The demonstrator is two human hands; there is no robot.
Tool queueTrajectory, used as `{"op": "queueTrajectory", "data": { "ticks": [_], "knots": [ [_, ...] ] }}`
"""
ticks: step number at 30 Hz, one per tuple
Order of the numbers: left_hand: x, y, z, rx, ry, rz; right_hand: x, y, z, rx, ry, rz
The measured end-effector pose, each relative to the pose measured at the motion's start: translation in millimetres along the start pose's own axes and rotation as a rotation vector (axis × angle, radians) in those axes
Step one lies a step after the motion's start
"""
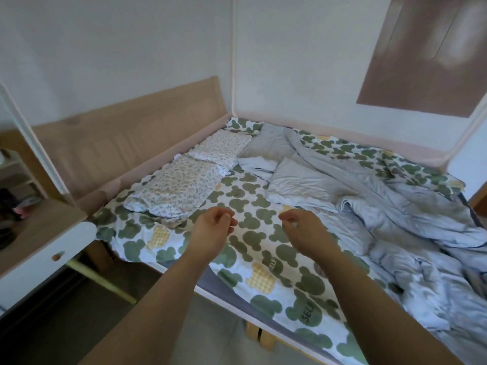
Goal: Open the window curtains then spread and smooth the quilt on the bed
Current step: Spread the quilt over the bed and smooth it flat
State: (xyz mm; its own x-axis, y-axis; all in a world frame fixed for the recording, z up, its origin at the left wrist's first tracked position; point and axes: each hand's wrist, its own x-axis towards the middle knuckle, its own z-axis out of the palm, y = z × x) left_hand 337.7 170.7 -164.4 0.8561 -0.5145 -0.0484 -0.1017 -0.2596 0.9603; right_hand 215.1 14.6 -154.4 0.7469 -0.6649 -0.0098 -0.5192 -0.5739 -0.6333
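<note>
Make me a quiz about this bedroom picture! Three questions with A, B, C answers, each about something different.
1. Where do the flowery pillows lie?
A) by the headboard
B) on the floor
C) on the bedside drawers

2. What colour is the quilt?
A) red
B) light blue
C) black

3. How does the quilt lie?
A) spread flat
B) neatly folded
C) crumpled in a heap

Answers:
1 A: both lie in a row along the headboard.
2 B: its fabric is pale blue.
3 C: it is bunched in folds on the right side of the bed, leaving the green-spotted sheet bare.
</note>
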Motion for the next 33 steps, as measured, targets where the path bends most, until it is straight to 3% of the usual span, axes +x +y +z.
{"op": "queueTrajectory", "data": {
  "ticks": [17, 28, 33],
  "knots": [
    [244, -12, 76, 0.064, -0.066, -0.098, 232, 56, 11, -0.011, -0.023, 0.145],
    [447, -43, 42, 0.050, -0.242, -0.175, 393, 15, 98, -0.016, 0.008, 0.295],
    [538, -59, 19, 0.155, -0.298, -0.150, 462, -12, 141, 0.015, 0.013, 0.334]
  ]
}}
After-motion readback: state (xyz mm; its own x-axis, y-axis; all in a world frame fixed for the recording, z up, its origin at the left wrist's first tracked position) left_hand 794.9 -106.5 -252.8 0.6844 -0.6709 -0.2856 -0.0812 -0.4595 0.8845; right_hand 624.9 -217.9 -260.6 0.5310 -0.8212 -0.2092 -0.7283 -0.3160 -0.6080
